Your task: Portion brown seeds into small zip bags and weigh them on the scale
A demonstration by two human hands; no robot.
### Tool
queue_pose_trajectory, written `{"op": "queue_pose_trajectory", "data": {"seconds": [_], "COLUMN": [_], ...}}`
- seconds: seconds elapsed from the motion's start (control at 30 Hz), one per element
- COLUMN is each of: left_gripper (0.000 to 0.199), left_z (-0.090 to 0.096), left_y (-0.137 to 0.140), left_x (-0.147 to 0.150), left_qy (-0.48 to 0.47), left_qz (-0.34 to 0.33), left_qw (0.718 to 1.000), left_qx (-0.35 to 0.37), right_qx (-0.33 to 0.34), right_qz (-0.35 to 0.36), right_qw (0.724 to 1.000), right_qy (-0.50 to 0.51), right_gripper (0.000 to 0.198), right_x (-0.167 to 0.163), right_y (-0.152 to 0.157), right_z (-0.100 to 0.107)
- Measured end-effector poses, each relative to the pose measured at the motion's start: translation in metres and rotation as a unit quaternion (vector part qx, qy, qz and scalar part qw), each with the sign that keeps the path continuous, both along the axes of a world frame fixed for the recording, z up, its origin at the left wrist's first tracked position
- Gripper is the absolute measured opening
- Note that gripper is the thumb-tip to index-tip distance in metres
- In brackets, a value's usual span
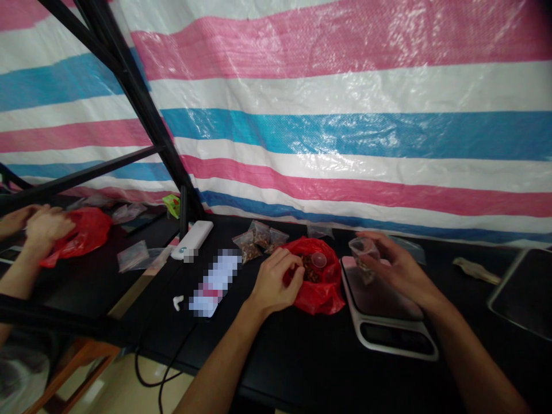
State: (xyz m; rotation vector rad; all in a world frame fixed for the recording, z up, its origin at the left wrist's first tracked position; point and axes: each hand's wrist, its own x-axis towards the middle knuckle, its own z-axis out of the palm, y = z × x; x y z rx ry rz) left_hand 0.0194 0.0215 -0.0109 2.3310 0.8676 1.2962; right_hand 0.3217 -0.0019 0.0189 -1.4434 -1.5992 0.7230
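My left hand (276,282) is closed at the left rim of a red plastic bag (330,296), thumb and fingers curled onto its edge. Small brown bits lie inside that bag, with a small clear round cup (319,260) on top of them. Between the fingers of my right hand (399,267) is a small clear zip bag (364,253), its mouth spread and some brown bits at its bottom. The zip bag is above the plate of a white kitchen scale (360,333); whether it touches the plate I cannot tell.
Several filled zip bags (250,252) lie behind my left hand. A phone (218,282), a white earbud (177,302) and a white power bank (194,238) are to the left. Beyond a black metal frame (159,138), another person's hands (45,227) work at another red bag (88,230).
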Motion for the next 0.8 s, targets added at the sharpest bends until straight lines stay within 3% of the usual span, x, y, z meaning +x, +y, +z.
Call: {"op": "queue_pose_trajectory", "data": {"seconds": [0.03,0.1,0.2,0.3,0.4,0.53,0.8], "left_gripper": [0.008,0.026,0.05,0.053,0.04,0.04,0.029], "left_z": [0.0,-0.001,-0.006,-0.01,-0.013,-0.015,-0.008], "left_y": [-0.002,-0.005,-0.008,-0.01,-0.009,-0.007,-0.009], "left_x": [0.002,0.007,0.014,0.018,0.02,0.018,0.015], "left_qy": [0.011,0.022,0.014,0.015,0.017,-0.014,-0.016], "left_qz": [-0.012,-0.029,-0.042,-0.045,-0.047,-0.061,-0.08], "left_qw": [1.0,0.998,0.996,0.994,0.994,0.991,0.985], "left_qx": [-0.016,-0.047,-0.081,-0.093,-0.094,-0.122,-0.151], "right_qx": [0.029,0.063,0.072,0.047,0.029,0.0,-0.015], "right_qz": [-0.022,-0.017,0.001,0.014,0.024,0.07,-0.042], "right_qw": [0.999,0.996,0.994,0.992,0.99,0.986,0.992], "right_qy": [0.031,0.061,0.081,0.117,0.136,0.152,0.117], "right_gripper": [0.05,0.045,0.036,0.032,0.037,0.033,0.035], "right_x": [-0.013,-0.043,-0.084,-0.108,-0.11,-0.097,-0.096], "right_y": [0.0,-0.002,-0.008,-0.013,-0.015,-0.014,-0.013], "right_z": [-0.001,-0.005,-0.014,-0.021,-0.021,-0.015,-0.015]}}
